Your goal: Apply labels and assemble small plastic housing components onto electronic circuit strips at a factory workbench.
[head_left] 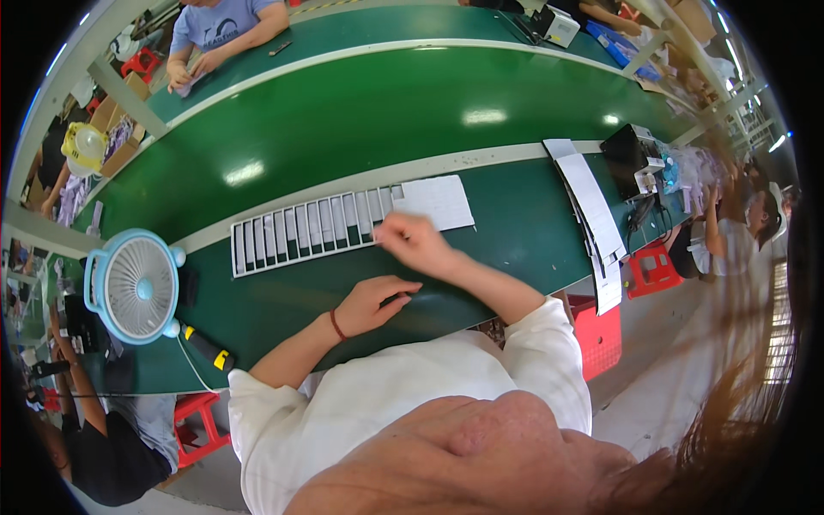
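A long white slotted tray [296, 260] lies on the green table in front of me, with pale flat strips in several of its slots. At its right end a white sheet or card [446, 204] lies flat. Over the tray's near right edge is my right hand [418, 244], its fingers curled together. Whatever they may pinch is too small or hidden to make out. My left hand [376, 305] rests low above the table, nearer to me, with fingers stretched out, thumb apart and nothing in it. A dark red band circles the left wrist.
At the left stand a light blue fan [142, 287] and a yellow-and-black handheld tool [208, 348]. Long white strips [592, 210] lie stacked at the right, before a black box [633, 159] with cables. A co-worker [225, 33] sits across the green divider.
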